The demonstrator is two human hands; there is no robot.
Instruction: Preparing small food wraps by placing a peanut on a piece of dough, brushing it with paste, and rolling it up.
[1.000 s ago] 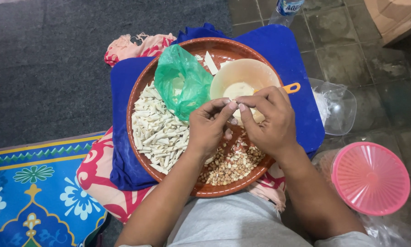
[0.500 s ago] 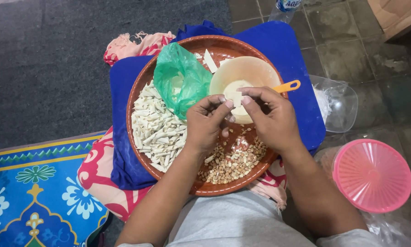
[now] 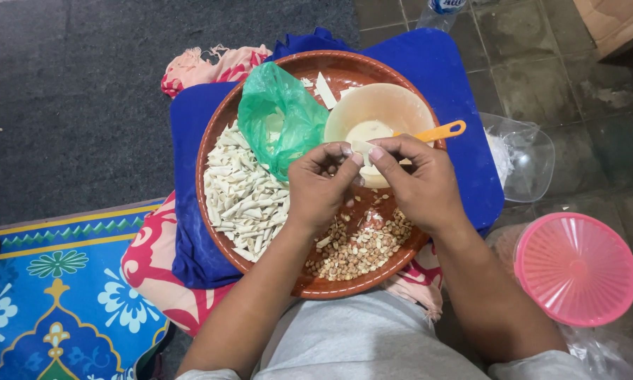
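Observation:
My left hand (image 3: 321, 184) and my right hand (image 3: 416, 181) meet over a round brown tray (image 3: 218, 134) on my lap, pinching a small white strip of dough (image 3: 362, 148) between their fingertips. Just behind the hands sits a cream bowl (image 3: 380, 105) with pale paste and an orange spoon handle (image 3: 440, 131). A pile of folded white pastry pieces (image 3: 245, 197) fills the tray's left side. Peanuts (image 3: 362, 246) are heaped on its near side. A green plastic bag (image 3: 278, 116) lies on the tray next to the bowl.
The tray rests on a blue cushion (image 3: 457, 77) over a pink patterned cloth (image 3: 151, 260). A pink ribbed lid (image 3: 575, 267) and a clear plastic container (image 3: 521, 155) lie on the tiled floor at right. A blue patterned mat (image 3: 42, 295) is at lower left.
Both hands have shifted slightly up toward the bowl, still working the white strip between the fingertips. The tray and everything on it stays put.

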